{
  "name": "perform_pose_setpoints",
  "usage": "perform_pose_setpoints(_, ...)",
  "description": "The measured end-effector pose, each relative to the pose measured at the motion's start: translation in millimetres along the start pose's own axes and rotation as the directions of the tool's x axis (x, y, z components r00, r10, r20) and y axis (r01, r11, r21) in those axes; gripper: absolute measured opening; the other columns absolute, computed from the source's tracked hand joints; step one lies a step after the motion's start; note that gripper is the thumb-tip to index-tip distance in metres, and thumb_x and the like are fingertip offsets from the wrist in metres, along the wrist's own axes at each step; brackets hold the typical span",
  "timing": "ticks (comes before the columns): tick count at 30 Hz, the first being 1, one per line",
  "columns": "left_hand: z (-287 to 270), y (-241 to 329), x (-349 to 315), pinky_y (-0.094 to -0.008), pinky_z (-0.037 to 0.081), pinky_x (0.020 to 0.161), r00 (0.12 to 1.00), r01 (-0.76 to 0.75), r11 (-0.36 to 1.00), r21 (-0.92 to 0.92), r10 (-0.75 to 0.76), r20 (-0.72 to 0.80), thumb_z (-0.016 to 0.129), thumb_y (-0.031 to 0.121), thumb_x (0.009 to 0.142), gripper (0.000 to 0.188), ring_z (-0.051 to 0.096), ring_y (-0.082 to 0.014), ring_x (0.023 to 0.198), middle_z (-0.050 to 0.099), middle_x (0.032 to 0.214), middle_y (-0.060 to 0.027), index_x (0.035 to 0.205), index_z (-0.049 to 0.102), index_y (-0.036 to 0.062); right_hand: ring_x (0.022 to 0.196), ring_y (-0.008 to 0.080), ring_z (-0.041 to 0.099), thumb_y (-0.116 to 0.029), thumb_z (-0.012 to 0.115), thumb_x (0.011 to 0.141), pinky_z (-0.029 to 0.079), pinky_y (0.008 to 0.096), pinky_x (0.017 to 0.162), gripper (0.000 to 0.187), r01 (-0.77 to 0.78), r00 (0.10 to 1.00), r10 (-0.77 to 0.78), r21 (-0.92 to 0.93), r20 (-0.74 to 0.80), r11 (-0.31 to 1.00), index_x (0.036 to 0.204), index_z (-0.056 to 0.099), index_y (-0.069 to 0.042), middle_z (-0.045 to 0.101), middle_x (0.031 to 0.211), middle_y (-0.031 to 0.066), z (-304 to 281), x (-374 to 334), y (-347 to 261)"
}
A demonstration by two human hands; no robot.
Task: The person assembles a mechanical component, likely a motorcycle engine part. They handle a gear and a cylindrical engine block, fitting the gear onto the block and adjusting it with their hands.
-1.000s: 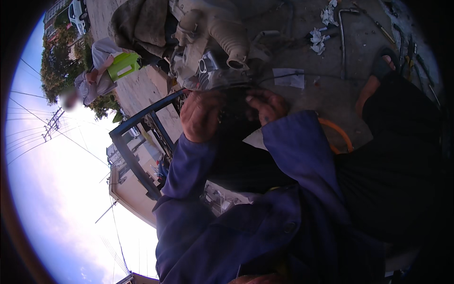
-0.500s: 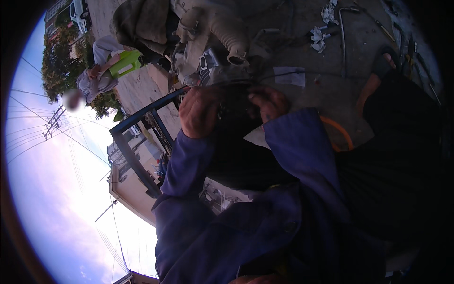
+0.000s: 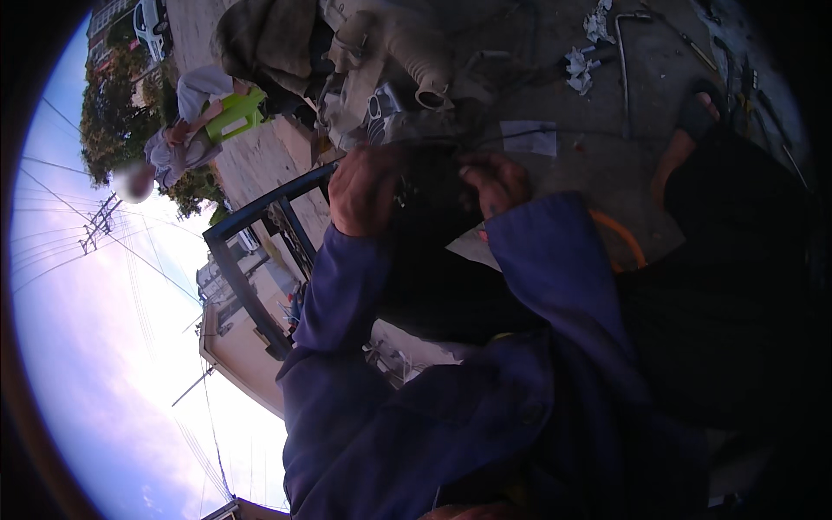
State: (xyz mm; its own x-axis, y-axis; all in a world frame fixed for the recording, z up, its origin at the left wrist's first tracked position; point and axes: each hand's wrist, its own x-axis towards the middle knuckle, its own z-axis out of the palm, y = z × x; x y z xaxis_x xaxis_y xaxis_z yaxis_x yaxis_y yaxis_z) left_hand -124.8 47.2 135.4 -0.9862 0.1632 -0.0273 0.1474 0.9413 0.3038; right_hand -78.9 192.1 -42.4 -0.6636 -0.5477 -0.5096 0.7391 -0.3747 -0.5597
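Note:
My left hand (image 3: 364, 191) is closed, its fingers curled over the near side of a dark, shadowed part. To its right my right hand (image 3: 496, 184) is also closed, thumb against bent fingers, at the other side of the same dark area. What lies between them is too dark to name, and my fingertips are partly hidden. Just beyond my hands lie a silvery metal part (image 3: 381, 106) and a dusty ribbed hose (image 3: 420, 56) with an open end. Purple-blue sleeves cover both forearms.
A dark metal frame (image 3: 251, 299) stands at the left. On the ground to the right are a white paper sheet (image 3: 527, 139), crumpled foil (image 3: 581, 71), a bent metal bar (image 3: 624, 74) and several tools. An orange hose (image 3: 622, 232) curves beside my right sleeve. A person (image 3: 186, 130) sits far left.
My left hand has moved slightly up and away from me, with some blur. The right hand stays nearly in place. The whole view has shifted a little.

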Motion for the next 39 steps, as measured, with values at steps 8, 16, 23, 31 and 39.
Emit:
perform_pose_setpoints(8,2.0,-0.9,-2.4,-0.0334,0.055,0.079,1.000,-0.008,1.000,-0.007,0.007,-0.027,0.069,-0.015,0.075,0.022,0.071,-0.0269,0.088,0.072,0.093,-0.0131,0.093,0.067,-0.0014,0.069,0.0148,0.064,-0.011,0.063,0.090,0.049,0.0288,0.058,0.024,-0.173,0.980,0.180,0.086,-0.084,0.981,0.110,0.066,0.002,0.069,0.089,0.0090,2.3,-8.2,-43.3)
perform_pose_setpoints(16,8.1,0.8,-7.3,-0.0334,0.054,0.079,0.995,-0.007,1.000,0.011,0.008,-0.097,0.071,-0.014,0.075,0.022,0.071,-0.0268,0.089,0.073,0.093,-0.0122,0.092,0.067,-0.0001,0.073,0.0153,0.065,-0.015,0.062,0.093,0.053,0.0296,0.063,0.025,-0.187,0.980,0.197,0.189,-0.036,0.964,0.113,0.064,-0.001,0.070,0.094,0.0091,-5.2,-12.6,-55.2)
perform_pose_setpoints(23,14.6,-5.9,-13.8,-0.0347,0.054,0.079,0.985,-0.016,0.999,-0.041,0.009,-0.171,0.070,-0.014,0.075,0.022,0.070,-0.0275,0.090,0.073,0.095,-0.0123,0.093,0.068,-0.0006,0.068,0.0170,0.063,-0.010,0.060,0.094,0.052,0.0299,0.062,0.025,-0.365,0.905,0.425,0.532,0.012,0.764,0.116,0.062,0.003,0.066,0.099,0.0130,-1.7,-9.3,-69.7)
perform_pose_setpoints(31,22.5,-7.7,-14.3,-0.0357,0.054,0.074,0.958,-0.065,0.998,0.016,0.067,-0.279,0.072,-0.003,0.074,0.019,0.067,-0.0276,0.084,0.070,0.092,-0.0082,0.091,0.068,0.0033,0.062,0.0120,0.052,-0.012,0.054,0.100,0.043,0.0244,0.053,0.020,-0.384,0.860,0.488,0.818,0.148,0.428,0.111,0.058,0.004,0.061,0.089,0.0087,-13.0,-2.6,-71.9)
perform_pose_setpoints(39,26.1,-7.9,-17.0,-0.0354,0.054,0.078,0.954,-0.062,0.997,0.035,0.070,-0.290,0.072,-0.001,0.078,0.017,0.068,-0.0279,0.089,0.071,0.095,-0.0069,0.093,0.067,0.0041,0.059,0.0122,0.044,-0.008,0.045,0.103,0.035,0.0255,0.049,0.019,-0.510,0.799,0.460,0.842,0.387,0.176,0.111,0.057,0.004,0.059,0.092,0.0125,-39.6,6.1,-68.4)
